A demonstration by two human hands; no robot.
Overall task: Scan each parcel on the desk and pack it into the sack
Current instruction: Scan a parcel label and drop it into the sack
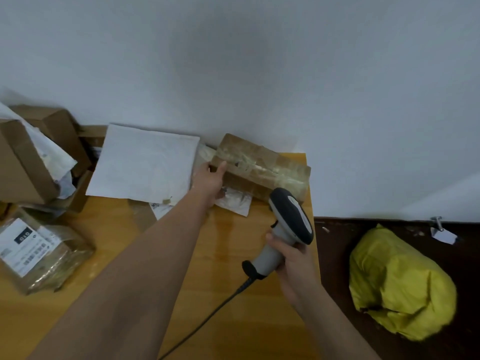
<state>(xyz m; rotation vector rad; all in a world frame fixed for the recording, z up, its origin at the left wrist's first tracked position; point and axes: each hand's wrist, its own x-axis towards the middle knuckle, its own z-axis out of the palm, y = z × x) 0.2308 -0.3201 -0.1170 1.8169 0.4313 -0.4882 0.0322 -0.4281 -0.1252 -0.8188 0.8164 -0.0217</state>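
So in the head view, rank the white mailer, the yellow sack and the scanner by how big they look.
1. white mailer and yellow sack: alike, so unranked; the sack lies on the floor, farther away.
2. scanner, clearly smallest, in the right hand.

The only print that comes close to being readable is on the white shipping label (22,245) stuck to the tape-wrapped parcel (44,258) at the left edge of the bench (233,294): a dark block holds pale characters that look like "010", though they are blurred and lie turned away from the camera. Below it run rows of small print and barcode-like marks, too small to make out. A paper slip (235,202) under the brown taped box (262,167) carries faint print that cannot be read
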